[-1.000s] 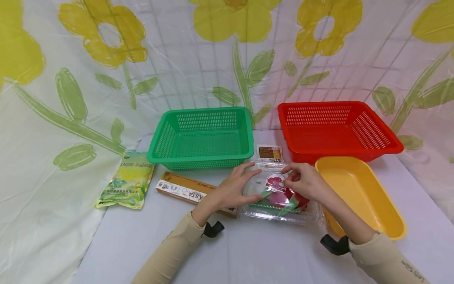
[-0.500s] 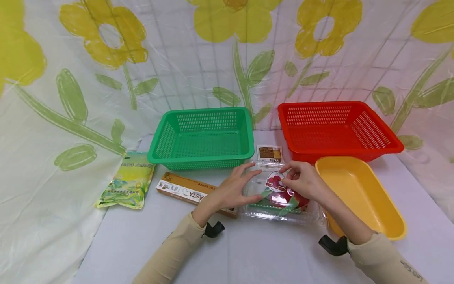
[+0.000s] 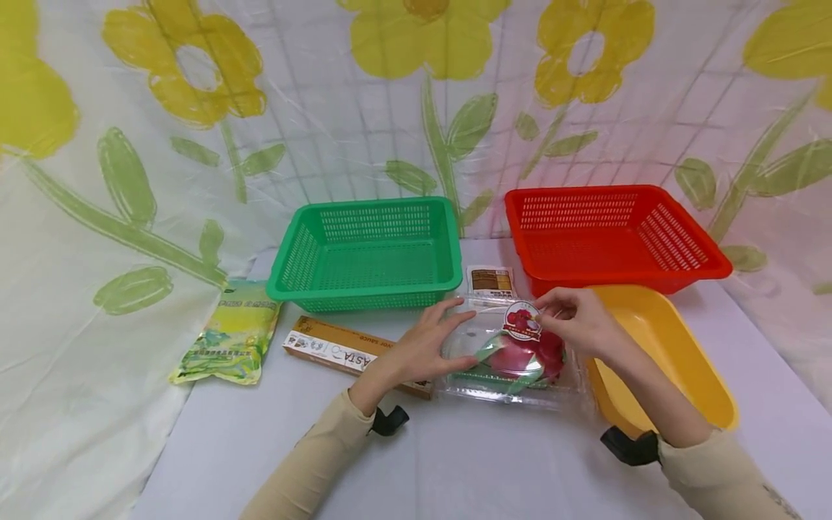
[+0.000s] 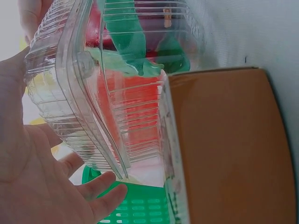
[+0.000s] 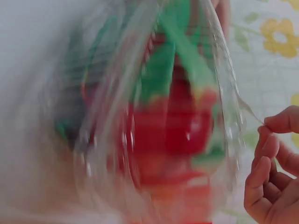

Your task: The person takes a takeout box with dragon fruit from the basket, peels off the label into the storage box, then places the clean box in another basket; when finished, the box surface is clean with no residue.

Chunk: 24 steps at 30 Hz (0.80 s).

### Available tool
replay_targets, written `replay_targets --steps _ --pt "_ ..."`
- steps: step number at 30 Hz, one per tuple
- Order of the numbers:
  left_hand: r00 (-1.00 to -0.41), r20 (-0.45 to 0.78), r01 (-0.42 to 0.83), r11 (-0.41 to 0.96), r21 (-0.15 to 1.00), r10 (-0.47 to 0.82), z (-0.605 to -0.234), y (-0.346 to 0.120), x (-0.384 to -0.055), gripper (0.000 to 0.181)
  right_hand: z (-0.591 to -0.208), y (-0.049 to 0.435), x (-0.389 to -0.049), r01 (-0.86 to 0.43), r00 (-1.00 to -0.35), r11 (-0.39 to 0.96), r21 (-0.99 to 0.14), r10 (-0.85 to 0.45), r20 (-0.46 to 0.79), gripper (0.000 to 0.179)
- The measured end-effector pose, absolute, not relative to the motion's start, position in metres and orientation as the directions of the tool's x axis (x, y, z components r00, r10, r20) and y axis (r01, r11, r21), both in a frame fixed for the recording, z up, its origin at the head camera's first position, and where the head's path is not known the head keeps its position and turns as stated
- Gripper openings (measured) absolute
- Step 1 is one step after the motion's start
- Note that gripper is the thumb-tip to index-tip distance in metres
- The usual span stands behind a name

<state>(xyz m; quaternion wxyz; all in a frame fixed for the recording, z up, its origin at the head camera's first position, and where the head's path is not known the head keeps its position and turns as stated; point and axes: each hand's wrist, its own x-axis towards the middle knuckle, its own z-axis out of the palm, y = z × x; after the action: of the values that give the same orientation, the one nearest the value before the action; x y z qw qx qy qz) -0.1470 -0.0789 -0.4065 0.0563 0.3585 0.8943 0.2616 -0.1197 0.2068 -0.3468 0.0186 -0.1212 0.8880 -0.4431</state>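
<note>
A clear plastic clamshell container [image 3: 484,338] with red and green contents lies on the table between both hands. My right hand [image 3: 581,323] pinches the edge of a round white-and-red sticker [image 3: 522,322] on its lid. In the right wrist view, thumb and forefinger hold the sticker [image 5: 251,112], which stands partly lifted off the plastic. My left hand [image 3: 422,347] is at the container's left side, fingers spread. The left wrist view has the left hand [image 4: 56,182] against the clear lid, fingers extended and uncurled. What exactly the contents are is hard to tell through the glare.
Behind stand a green basket [image 3: 367,297] and a red basket [image 3: 617,278]. A yellow tray [image 3: 676,361] sits beside the right forearm. A pasta sauce box [image 3: 338,352] lies under the left wrist. A yellow-green bag [image 3: 230,332] and a small packet [image 3: 491,281] lie nearby.
My right hand has moved a little to the right with the sticker's edge, and the sticker has come up and shifted right. My left hand has stayed in place.
</note>
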Motion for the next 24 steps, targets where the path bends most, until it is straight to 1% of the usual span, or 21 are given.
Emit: replay_targets --steps 6,11,18,24 --pt "-0.740 0.072 0.602 0.611 0.514 0.669 -0.410 -0.076 -0.145 0.077 -0.344 0.234 -0.122 -0.148 -0.983 0.614 -0.775 -0.181 0.044 0.025" --pt "-0.742 0.075 0.603 0.614 0.510 0.666 -0.412 -0.077 -0.144 0.077 -0.344 0.259 -0.127 -0.090 -0.991 0.629 -0.772 -0.131 0.009 0.031" --pt "-0.742 0.077 0.605 0.615 0.506 0.666 -0.409 -0.079 -0.145 0.077 -0.346 0.292 -0.135 0.024 -0.995 0.659 -0.752 -0.055 -0.080 0.039" --pt "-0.740 0.074 0.606 0.615 0.504 0.669 -0.408 -0.080 -0.145 0.077 -0.354 0.317 -0.140 0.048 -0.995 0.668 -0.743 -0.035 -0.095 0.043"
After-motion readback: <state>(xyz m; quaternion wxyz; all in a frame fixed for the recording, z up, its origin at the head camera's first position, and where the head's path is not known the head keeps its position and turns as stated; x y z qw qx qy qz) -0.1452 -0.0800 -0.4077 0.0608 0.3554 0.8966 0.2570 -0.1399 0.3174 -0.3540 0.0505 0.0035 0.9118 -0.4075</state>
